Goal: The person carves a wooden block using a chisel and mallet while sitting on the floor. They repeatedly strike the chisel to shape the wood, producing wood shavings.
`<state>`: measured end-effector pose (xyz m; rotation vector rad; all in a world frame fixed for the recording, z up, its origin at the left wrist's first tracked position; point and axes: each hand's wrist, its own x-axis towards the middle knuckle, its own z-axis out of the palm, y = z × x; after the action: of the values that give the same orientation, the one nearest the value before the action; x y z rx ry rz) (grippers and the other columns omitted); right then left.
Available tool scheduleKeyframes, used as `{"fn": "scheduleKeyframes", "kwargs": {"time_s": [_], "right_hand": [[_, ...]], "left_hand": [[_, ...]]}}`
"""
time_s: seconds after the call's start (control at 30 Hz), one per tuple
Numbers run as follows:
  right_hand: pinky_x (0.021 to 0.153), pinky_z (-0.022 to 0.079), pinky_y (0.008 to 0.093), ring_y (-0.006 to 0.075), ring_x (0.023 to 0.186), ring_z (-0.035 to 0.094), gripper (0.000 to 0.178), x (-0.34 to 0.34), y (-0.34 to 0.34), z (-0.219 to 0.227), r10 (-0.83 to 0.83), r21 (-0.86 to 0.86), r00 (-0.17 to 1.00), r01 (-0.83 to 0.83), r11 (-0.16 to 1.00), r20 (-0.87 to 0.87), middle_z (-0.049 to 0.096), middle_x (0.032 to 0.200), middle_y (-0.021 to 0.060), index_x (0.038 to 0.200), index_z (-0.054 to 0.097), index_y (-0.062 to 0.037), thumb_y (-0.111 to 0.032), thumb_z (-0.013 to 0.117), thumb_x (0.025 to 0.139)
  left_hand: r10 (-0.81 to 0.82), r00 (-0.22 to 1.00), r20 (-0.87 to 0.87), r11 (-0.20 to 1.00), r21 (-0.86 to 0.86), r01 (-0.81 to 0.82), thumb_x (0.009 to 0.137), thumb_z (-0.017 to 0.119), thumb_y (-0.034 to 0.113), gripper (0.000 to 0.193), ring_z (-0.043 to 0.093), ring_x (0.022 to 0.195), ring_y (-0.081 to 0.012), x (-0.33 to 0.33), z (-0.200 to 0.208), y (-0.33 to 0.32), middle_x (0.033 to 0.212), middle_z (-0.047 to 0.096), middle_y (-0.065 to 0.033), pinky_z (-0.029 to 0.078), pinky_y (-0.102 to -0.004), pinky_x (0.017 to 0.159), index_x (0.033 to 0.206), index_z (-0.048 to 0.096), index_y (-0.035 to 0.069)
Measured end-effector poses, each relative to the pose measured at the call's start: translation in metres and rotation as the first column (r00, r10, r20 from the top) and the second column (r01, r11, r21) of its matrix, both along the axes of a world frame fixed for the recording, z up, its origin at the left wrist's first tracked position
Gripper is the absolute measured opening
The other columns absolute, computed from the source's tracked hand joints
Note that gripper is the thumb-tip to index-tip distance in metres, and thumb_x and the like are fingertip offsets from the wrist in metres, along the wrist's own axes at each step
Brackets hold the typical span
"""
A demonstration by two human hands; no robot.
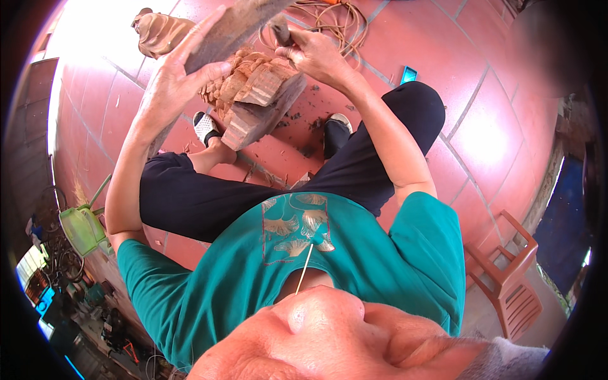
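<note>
My left hand (170,88) is wrapped round a long, flat grey-brown wooden board (231,31), thumb on the near side. The board slants up to the right and runs out of the top edge. My right hand (320,60) is closed on a short dark tool handle (280,31); the tool's working end cannot be made out. Below and between my hands is a wooden block (259,117) with a rough, scale-like carved top (237,79). It stands between my feet, and my left thumb is close to its carved part.
Dark chips (307,149) lie on the red tiled floor (437,57) round the block. A coiled cord (348,25) and a small blue box (408,75) lie beyond my right hand. A brown cloth-like bundle (161,33) is at the far left, a brown chair (506,278) at right.
</note>
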<state>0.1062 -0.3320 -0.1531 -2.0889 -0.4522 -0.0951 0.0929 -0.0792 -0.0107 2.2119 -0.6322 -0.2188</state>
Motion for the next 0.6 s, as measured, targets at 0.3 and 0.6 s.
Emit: {"fn": "scheduleKeyframes", "kwargs": {"time_s": [0.3, 0.6], "right_hand": [[0.078, 0.054, 0.0411, 0.028, 0.086, 0.074, 0.019, -0.005, -0.001, 0.03, -0.015, 0.107, 0.983, 0.035, 0.994, -0.182, 0.078, 0.095, 0.011, 0.11, 0.067, -0.0045, -0.018, 0.067, 0.096], [0.077, 0.051, 0.0499, 0.0403, 0.091, 0.069, 0.022, -0.002, 0.004, 0.003, 0.065, 0.105, 0.996, -0.059, 0.993, -0.053, 0.073, 0.097, 0.017, 0.107, 0.059, -0.0032, -0.017, 0.069, 0.093]], "left_hand": [[0.072, 0.988, 0.139, 0.995, -0.072, -0.062, 0.088, 0.078, 0.018, 0.076, 0.042, 0.148, -0.025, -0.012, 0.023, -0.006, 0.159, 0.047, -0.0103, 0.033, -0.0432, 0.123, 0.156, 0.046, 0.01], [0.005, 0.998, 0.064, 0.998, -0.066, 0.0, 0.088, 0.078, 0.016, 0.077, 0.046, 0.145, -0.0243, -0.013, 0.016, -0.018, 0.158, 0.048, -0.0109, 0.035, -0.0412, 0.122, 0.158, 0.044, 0.012]]}}
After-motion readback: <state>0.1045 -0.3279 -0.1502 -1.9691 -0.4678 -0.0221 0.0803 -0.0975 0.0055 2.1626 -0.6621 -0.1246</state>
